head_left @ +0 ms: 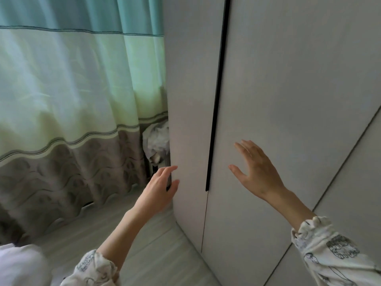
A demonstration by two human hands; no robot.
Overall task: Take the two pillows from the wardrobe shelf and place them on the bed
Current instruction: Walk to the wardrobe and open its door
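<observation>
In the head view we face a pale grey wardrobe (288, 89) with its doors closed, so the 2 pillows and the shelf they lie on are hidden from us behind them. A long black handle strip (217, 96) runs down the gap between the narrow left door (191, 79) and the wider door beside it. Our left hand (162, 182) reaches the outer left edge of the narrow door, fingers curled around that edge and thumb on the door's front, so it grips the door edge. Our right hand (257, 168) is held flat with fingers spread and empty, at the face of the wider door just right of the handle strip; whether the palm touches the panel we cannot tell. Both forearms come out of white patterned sleeves (329, 254). To the left hangs a curtain (72, 89) banded teal, pale green and grey, reaching the light wooden floor (148, 234). A crumpled white bag (156, 139) sits between curtain and wardrobe. A white fabric edge (18, 265), perhaps the bed, shows at the lower left corner.
</observation>
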